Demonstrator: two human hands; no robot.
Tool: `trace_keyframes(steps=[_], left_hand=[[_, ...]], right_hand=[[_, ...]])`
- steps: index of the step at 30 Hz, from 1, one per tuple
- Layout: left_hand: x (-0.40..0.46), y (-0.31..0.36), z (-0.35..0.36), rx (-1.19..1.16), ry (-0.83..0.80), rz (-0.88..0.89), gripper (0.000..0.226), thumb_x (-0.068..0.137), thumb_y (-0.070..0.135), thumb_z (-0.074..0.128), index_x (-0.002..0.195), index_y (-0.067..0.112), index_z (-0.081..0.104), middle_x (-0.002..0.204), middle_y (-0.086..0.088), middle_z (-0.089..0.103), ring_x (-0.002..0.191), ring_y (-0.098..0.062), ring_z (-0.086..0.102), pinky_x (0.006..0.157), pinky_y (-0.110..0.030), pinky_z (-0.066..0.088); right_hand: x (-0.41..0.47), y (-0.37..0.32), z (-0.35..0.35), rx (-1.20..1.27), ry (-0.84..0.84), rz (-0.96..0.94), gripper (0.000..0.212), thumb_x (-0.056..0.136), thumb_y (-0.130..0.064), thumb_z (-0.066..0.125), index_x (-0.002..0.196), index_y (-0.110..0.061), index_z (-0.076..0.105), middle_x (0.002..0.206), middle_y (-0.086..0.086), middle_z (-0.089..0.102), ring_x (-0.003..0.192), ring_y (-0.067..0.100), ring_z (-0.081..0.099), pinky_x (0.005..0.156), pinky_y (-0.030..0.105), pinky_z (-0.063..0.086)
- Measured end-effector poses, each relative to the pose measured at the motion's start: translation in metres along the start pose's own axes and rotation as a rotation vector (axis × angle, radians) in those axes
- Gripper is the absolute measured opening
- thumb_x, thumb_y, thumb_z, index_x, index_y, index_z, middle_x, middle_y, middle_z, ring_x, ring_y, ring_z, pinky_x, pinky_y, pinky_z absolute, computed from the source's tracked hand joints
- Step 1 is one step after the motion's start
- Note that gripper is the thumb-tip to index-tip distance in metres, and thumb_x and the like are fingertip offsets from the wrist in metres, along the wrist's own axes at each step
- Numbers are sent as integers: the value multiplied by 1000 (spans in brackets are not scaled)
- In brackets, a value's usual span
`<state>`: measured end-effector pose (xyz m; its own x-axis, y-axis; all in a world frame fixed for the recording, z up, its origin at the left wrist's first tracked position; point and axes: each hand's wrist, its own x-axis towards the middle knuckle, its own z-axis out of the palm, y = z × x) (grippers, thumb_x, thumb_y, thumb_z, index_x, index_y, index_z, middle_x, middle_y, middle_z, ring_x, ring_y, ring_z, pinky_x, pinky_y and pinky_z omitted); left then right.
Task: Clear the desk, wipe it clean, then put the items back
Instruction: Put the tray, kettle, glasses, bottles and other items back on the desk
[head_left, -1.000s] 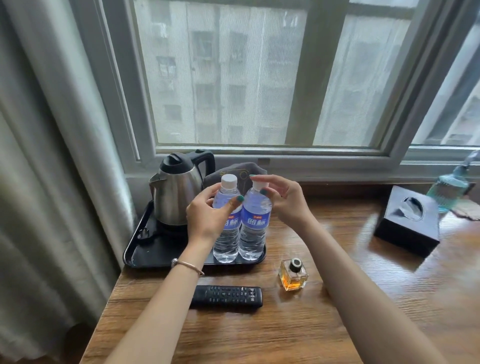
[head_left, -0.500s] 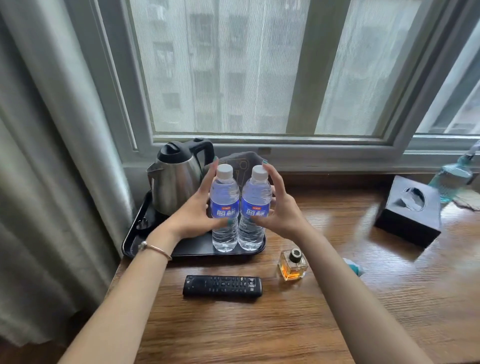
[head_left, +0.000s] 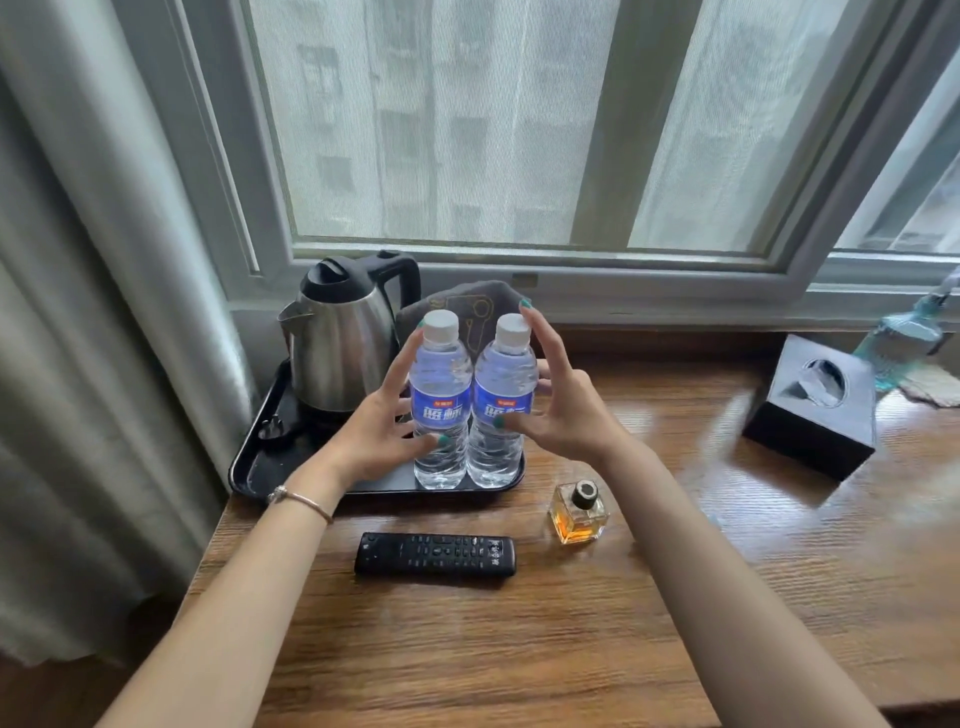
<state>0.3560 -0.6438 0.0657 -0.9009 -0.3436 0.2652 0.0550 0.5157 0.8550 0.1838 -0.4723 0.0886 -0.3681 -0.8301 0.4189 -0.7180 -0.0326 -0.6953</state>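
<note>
Fingers (head_left: 540, 338) flank two water bottles (head_left: 470, 400) (full) on tray (head_left: 254, 462).

Both bare forearms are reaching forward from the near edge of the surface, converging toward its far left corner. The left hand (head_left: 382, 431) is facing palm inward, its fingers (head_left: 402, 364) spreading straight and upward, thumb pointing toward the right. A thin bracelet (head_left: 301, 501) is circling the left wrist. The right hand (head_left: 558, 410) is mirroring it, palm facing left, fingers (head_left: 540, 338) stretching upward and loosely apart, thumb extending toward the left hand. Neither hand is curling around anything.
</note>
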Motion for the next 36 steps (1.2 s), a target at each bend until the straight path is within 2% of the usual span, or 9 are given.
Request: trace_keyframes(steps=[3,7,11,15,18,20,22,27,36], left_hand=[[1,-2,1,36,-12,0,118,82,-2,71,127,79,-3,136,30,34,113,10,55,87,-12,48],[-4,-8,7,107,-22,-24,121,83,4,72,136,66,-18,149,25,25,128,13,41,100,-10,38],[-19,-17,12,304,-3,-115,126,79,19,78,146,40,-26,151,23,20,141,-1,25,117,-30,22],[-56,-14,42,395,96,-213,114,81,38,72,144,41,-24,161,8,10,148,-12,6,121,-41,11],[-79,2,77,401,90,-230,106,88,38,66,145,33,-24,159,9,-19,143,-3,-24,122,-34,0],[-87,11,95,416,139,-277,103,91,36,61,147,26,-25,155,8,-31,137,1,-35,120,-29,-6],[-91,18,105,342,186,-319,97,91,31,62,153,22,-12,159,7,-22,139,2,-30,117,-23,-7],[-82,37,130,229,36,-197,82,89,31,67,153,28,15,153,16,15,138,8,3,111,-14,5],[-13,32,173,221,-171,-157,73,81,17,72,145,21,38,143,2,42,135,-14,38,106,-15,23]], right_hand=[[0,1,1,-6,8,63,125,76,-13,83,146,-53,-13,116,-2,67,98,2,66,93,11,45],[-13,9,8,113,21,162,130,75,-12,83,146,-52,-19,116,2,66,106,8,65,93,32,53],[-29,12,7,46,-21,246,134,71,-12,85,145,-50,-20,142,4,50,131,11,48,111,38,35],[-66,7,-18,-18,9,316,117,71,-14,86,151,-40,4,143,-5,45,128,-7,44,102,15,36],[-107,2,-43,-197,94,339,78,72,-19,85,137,-37,45,134,-11,55,126,-2,48,109,27,39],[-136,-1,-59,-259,145,380,61,72,-16,84,119,-43,56,126,-16,58,127,5,49,109,18,34],[-159,-5,-70,-277,106,518,60,74,-14,83,117,-44,56,124,-15,58,123,5,49,98,8,31],[-190,10,-71,-346,0,819,77,75,-22,83,141,-25,44,142,-1,46,128,11,40,107,26,31],[-190,24,-50,-293,-117,1015,122,70,-40,85,149,-50,-9,155,0,-10,147,30,2,120,50,17]])
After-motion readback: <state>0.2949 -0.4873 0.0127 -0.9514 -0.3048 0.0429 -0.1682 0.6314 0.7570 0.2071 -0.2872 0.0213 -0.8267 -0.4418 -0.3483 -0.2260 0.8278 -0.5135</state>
